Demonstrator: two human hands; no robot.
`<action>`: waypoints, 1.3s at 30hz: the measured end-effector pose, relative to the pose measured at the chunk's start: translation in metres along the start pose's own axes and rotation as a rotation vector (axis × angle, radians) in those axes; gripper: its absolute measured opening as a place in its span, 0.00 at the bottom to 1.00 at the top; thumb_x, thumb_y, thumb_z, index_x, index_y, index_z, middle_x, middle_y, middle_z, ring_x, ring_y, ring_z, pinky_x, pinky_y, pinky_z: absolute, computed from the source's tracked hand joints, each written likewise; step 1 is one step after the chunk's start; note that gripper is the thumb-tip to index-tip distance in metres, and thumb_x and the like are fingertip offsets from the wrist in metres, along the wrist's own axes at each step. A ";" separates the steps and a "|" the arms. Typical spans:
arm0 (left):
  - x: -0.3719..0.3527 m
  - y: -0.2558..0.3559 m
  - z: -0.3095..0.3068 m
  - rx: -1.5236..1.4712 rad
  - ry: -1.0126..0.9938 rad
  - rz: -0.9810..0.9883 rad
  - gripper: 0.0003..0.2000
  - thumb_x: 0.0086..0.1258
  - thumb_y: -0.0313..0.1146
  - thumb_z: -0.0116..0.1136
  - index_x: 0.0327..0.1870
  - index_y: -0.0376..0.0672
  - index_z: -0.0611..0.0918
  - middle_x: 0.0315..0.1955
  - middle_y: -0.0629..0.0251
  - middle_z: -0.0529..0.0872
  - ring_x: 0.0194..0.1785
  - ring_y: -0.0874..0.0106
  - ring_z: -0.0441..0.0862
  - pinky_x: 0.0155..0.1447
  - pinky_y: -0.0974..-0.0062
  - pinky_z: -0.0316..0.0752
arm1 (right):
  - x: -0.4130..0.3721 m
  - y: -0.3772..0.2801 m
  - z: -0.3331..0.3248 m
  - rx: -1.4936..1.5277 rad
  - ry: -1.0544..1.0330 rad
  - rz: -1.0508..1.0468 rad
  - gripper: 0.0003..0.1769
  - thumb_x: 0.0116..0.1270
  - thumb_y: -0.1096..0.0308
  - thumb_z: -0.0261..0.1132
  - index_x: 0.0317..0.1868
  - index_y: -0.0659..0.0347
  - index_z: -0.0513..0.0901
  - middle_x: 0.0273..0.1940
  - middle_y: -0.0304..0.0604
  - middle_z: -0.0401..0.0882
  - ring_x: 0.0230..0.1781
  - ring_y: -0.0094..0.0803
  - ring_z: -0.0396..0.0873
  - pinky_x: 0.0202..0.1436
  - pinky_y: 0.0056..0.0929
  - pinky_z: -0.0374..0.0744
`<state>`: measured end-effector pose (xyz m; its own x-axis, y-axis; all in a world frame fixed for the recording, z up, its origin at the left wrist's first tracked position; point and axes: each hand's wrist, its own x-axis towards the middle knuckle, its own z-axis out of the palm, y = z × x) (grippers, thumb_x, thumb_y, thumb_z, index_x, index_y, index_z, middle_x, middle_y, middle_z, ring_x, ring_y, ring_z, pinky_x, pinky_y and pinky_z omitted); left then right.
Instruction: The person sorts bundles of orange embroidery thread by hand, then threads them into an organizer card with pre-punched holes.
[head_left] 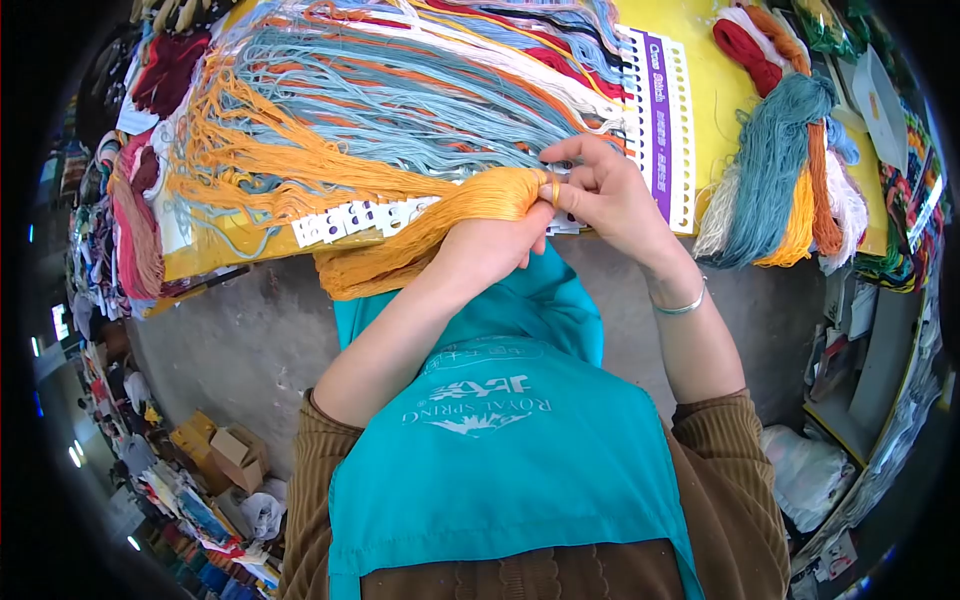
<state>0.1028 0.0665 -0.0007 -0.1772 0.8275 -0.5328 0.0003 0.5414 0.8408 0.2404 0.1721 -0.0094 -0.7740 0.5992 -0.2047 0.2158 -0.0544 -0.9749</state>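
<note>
My left hand is wrapped around a thick hank of orange embroidery thread at the table's front edge. Its loose strands fan out to the left over the other threads, and part hangs below the edge. At the folded end of the hank, my right hand pinches the orange thread between thumb and fingers. Right beside that hand lies a white card with punched holes and a purple "Cross Stitch" strip. Blue, white, red and orange threads run leftward from the card.
Hanks of teal thread and other colours hang over the yellow table's right side. Pink thread bundles hang at the left. White hole-punched cards lie along the front edge. Cardboard boxes and a plastic bag stand on the floor.
</note>
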 end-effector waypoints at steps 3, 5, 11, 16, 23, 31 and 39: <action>0.006 -0.004 -0.001 0.273 0.078 0.161 0.14 0.74 0.45 0.50 0.38 0.43 0.80 0.18 0.72 0.77 0.18 0.81 0.72 0.22 0.78 0.66 | -0.001 -0.005 -0.002 -0.024 -0.008 0.042 0.19 0.69 0.64 0.65 0.55 0.65 0.74 0.21 0.35 0.77 0.23 0.16 0.71 0.28 0.18 0.68; 0.006 -0.002 -0.004 0.015 0.059 0.047 0.13 0.73 0.44 0.51 0.36 0.43 0.79 0.18 0.72 0.76 0.17 0.81 0.70 0.22 0.78 0.64 | 0.001 0.003 0.002 -0.132 0.040 0.034 0.24 0.68 0.56 0.66 0.54 0.66 0.74 0.21 0.41 0.79 0.22 0.22 0.76 0.26 0.22 0.70; -0.043 0.002 -0.096 -0.979 -0.139 -0.010 0.12 0.74 0.39 0.50 0.27 0.49 0.71 0.17 0.75 0.68 0.15 0.83 0.63 0.18 0.84 0.57 | 0.001 -0.004 0.000 -0.255 0.054 0.054 0.19 0.65 0.65 0.60 0.53 0.66 0.74 0.21 0.43 0.80 0.22 0.27 0.77 0.28 0.28 0.73; -0.118 0.008 -0.212 -1.087 0.106 0.279 0.12 0.77 0.33 0.43 0.28 0.47 0.66 0.18 0.75 0.60 0.18 0.81 0.62 0.22 0.82 0.59 | 0.004 -0.008 0.000 -0.221 0.055 0.127 0.17 0.63 0.68 0.57 0.52 0.66 0.74 0.22 0.43 0.80 0.23 0.29 0.78 0.30 0.29 0.74; -0.087 0.012 -0.325 -0.767 0.485 0.474 0.15 0.78 0.35 0.44 0.58 0.36 0.72 0.53 0.53 0.79 0.41 0.71 0.77 0.44 0.80 0.73 | 0.003 -0.002 0.006 -0.249 0.105 0.139 0.16 0.63 0.69 0.58 0.50 0.65 0.76 0.22 0.42 0.80 0.23 0.27 0.78 0.31 0.28 0.73; -0.121 -0.009 -0.203 -0.932 0.127 0.454 0.32 0.79 0.48 0.40 0.75 0.35 0.53 0.74 0.48 0.57 0.75 0.60 0.59 0.70 0.61 0.64 | 0.001 0.000 0.009 -0.174 0.129 0.045 0.13 0.65 0.73 0.58 0.50 0.64 0.77 0.23 0.38 0.78 0.25 0.18 0.74 0.30 0.22 0.72; -0.120 -0.017 -0.124 -1.002 0.051 0.392 0.35 0.77 0.53 0.36 0.75 0.34 0.53 0.74 0.49 0.55 0.77 0.59 0.55 0.73 0.54 0.59 | -0.004 -0.059 0.105 0.002 0.061 -0.242 0.05 0.66 0.77 0.63 0.42 0.64 0.81 0.33 0.32 0.79 0.26 0.11 0.69 0.28 0.13 0.69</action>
<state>0.0024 -0.0602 0.0610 -0.3812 0.8969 -0.2240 -0.7364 -0.1482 0.6601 0.1677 0.0889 0.0396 -0.7653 0.6423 0.0408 0.0268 0.0951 -0.9951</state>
